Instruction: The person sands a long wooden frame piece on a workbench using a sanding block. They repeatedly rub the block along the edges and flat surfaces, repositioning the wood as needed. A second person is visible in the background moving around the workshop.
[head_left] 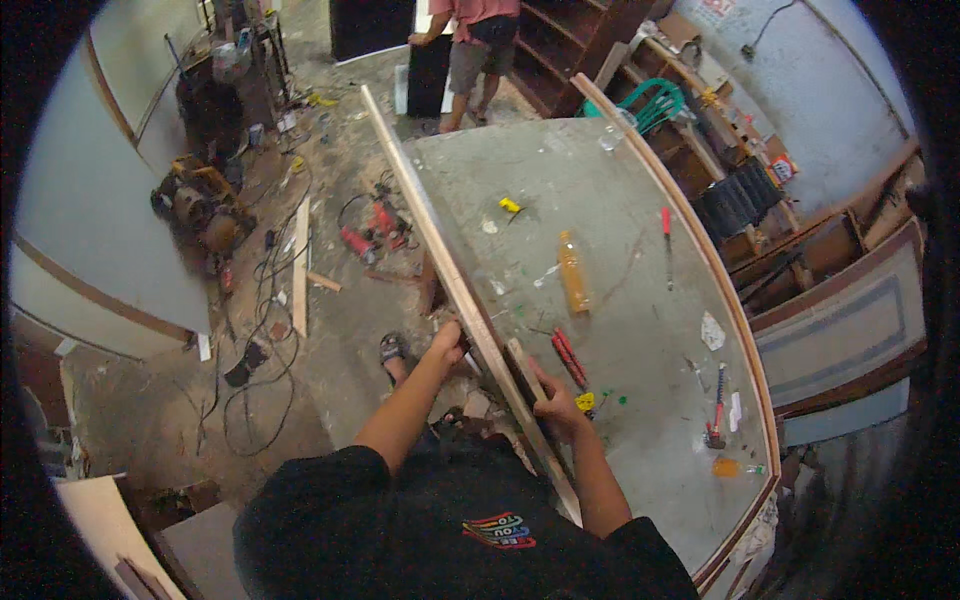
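Long wooden strip [443, 252]: stiff but unwieldy

In the head view, it runs along the left edge of the table [640, 455]. The left hand [449, 345] is at its outer side, finger closure hidden; the right hand [560, 408] has its fingers clamped on a short wooden block [522, 366] beside it. The strip looks light, rigid, perhaps splintery; mid-length should balance best.

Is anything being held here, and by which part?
The right grip holds a short wooden piece by its near end. The left grip is at the left edge of a long wooden strip; whether it holds anything cannot be told.
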